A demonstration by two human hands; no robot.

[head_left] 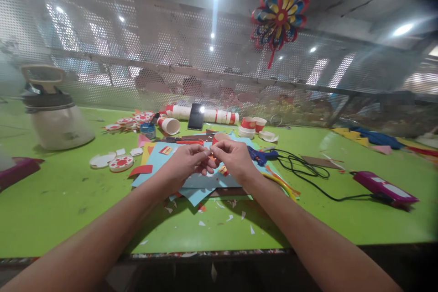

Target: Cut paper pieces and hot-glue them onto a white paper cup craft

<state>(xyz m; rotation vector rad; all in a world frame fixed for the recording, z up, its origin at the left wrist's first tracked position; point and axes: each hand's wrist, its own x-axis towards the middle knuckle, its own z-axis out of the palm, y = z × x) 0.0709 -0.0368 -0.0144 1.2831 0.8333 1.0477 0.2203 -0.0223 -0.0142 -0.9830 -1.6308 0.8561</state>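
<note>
My left hand (195, 160) and my right hand (232, 157) meet above light blue paper sheets (201, 181), thumbs and forefingers pinched close together. Whatever sits between the fingertips is too small to make out; a bit of orange-red shows there. Under my right hand lies a small yellow and red paper piece (223, 170). A similar red and cream piece (166, 150) rests left of my left hand. Behind the hands is a pair of red-handled scissors (190, 142). A blue glue gun (262, 156) lies just right of my right hand.
A black cord (301, 169) runs from the glue gun to a purple power strip (385, 188). Paper cups (248, 125), a row of stacked cups (219, 115) and a phone (195, 116) stand behind. A sprayer bottle (58, 118) is at left. Paper scraps litter the green table (171, 232).
</note>
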